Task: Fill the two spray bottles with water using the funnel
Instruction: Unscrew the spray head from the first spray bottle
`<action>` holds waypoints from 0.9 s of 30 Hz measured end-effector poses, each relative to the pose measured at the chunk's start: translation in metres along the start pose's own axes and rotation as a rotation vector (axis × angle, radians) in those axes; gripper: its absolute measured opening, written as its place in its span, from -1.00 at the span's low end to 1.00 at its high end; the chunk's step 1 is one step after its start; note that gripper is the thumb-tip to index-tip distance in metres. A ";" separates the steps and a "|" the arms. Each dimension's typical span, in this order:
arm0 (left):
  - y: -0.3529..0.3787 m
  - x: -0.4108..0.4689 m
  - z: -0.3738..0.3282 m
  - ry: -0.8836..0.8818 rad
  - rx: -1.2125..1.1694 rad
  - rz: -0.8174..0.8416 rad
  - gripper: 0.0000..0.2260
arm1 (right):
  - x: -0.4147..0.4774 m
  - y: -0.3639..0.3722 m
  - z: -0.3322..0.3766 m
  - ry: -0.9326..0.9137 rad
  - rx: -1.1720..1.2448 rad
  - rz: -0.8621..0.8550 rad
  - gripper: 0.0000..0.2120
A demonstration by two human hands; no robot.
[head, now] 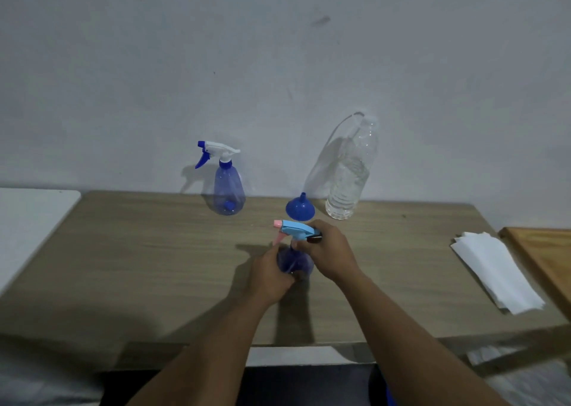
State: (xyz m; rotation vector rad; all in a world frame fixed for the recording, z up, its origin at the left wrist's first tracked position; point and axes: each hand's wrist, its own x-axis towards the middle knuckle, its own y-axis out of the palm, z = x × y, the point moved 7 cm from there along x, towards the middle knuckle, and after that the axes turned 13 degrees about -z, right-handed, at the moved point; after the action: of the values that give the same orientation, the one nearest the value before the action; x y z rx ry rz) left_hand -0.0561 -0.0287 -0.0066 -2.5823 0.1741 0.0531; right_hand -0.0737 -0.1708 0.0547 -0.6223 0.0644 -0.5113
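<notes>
held bottle (295, 263) before funnel (299, 208) | water bottle (350, 174) right

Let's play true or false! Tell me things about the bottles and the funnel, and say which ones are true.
1. The left hand and right hand both hold the pink-trigger spray bottle. True.
2. The funnel sits in a bottle's neck. False: it stands on the table, spout up.
3. The clear bottle has water inside. True.
4. The white-headed spray bottle lies on its side. False: it stands upright.
</notes>
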 end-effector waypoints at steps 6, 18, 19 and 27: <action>0.002 0.004 0.007 -0.013 0.011 0.001 -0.61 | -0.016 0.016 -0.020 0.132 0.237 -0.138 -0.72; -0.006 -0.002 0.002 0.022 0.061 -0.131 -0.71 | -0.026 0.025 -0.011 0.071 0.407 -0.172 -0.84; -0.006 -0.002 0.002 0.008 0.057 -0.134 -0.71 | -0.027 0.026 -0.012 0.058 0.404 -0.164 -0.87; -0.006 -0.004 0.011 -0.106 0.121 -0.087 -0.79 | -0.028 0.033 -0.023 0.084 0.400 -0.129 -0.76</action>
State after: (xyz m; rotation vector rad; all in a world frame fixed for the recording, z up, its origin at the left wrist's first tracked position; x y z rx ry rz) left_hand -0.0588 -0.0169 -0.0127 -2.4559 0.0245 0.1430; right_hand -0.0884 -0.1470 0.0151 -0.2140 0.0005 -0.6549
